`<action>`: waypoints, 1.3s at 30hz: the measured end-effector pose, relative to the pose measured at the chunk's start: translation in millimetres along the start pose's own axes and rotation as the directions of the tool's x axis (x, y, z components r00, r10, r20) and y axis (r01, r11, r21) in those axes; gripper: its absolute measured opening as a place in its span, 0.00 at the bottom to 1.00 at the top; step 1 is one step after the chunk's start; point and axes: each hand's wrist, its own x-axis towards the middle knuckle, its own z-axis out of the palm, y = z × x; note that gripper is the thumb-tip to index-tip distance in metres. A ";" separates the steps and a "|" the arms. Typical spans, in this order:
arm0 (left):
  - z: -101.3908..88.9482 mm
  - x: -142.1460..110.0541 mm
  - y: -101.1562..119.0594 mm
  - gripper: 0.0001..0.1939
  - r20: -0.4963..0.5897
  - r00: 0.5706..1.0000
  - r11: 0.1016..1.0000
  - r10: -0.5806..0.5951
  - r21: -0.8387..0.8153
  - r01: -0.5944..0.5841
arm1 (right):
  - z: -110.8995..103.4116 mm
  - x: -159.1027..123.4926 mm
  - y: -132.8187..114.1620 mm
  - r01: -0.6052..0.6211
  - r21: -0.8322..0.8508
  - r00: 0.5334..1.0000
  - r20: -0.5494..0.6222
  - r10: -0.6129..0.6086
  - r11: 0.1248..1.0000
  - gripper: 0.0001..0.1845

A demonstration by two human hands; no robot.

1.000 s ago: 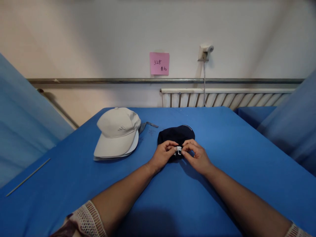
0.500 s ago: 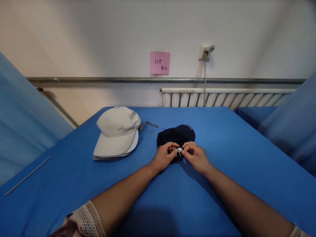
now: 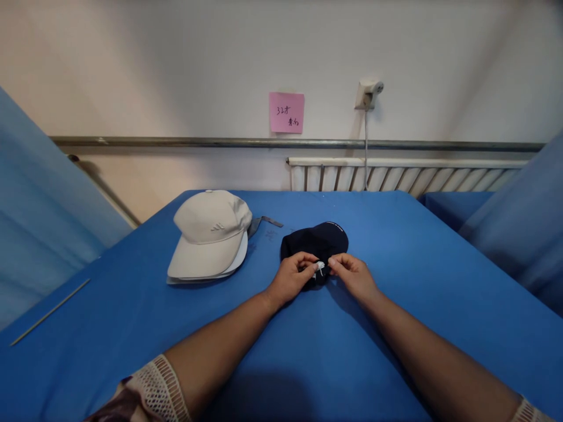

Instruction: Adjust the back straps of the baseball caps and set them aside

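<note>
On a blue-covered table (image 3: 417,258), one navy, round-brimmed cap (image 3: 308,239) is pinched by left hand (image 3: 290,276) and right hand (image 3: 355,278), both nearly closed; at least two paler caps (image 3: 210,220) sit stacked.

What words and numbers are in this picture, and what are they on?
"32", handwritten on the square pink paper note; its other characters are unclear.
Light beige fabric cap: slanted-bar logo, no readable word.
Dark navy fabric cap: white brim marks, too small to read.
Blue tabletop: faint marks, unreadable.
</note>
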 end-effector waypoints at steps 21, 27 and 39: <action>-3.6 -0.9 4.6 0.12 -0.005 1.000 0.998 -0.001 -0.065 0.000 | -14.1 -4.4 -14.4 0.376 -0.460 0.927 0.180 -0.330 0.805 0.09; -11.5 -0.9 5.2 0.10 -0.242 0.948 0.958 0.208 0.246 -0.148 | -19.8 -6.5 -26.4 0.437 -0.517 0.893 0.156 -0.421 0.736 0.08; -9.9 -13.5 17.7 0.11 -0.021 0.941 0.846 0.338 0.445 -0.294 | -20.5 7.8 -9.0 0.246 -0.274 0.941 0.297 -0.161 0.930 0.10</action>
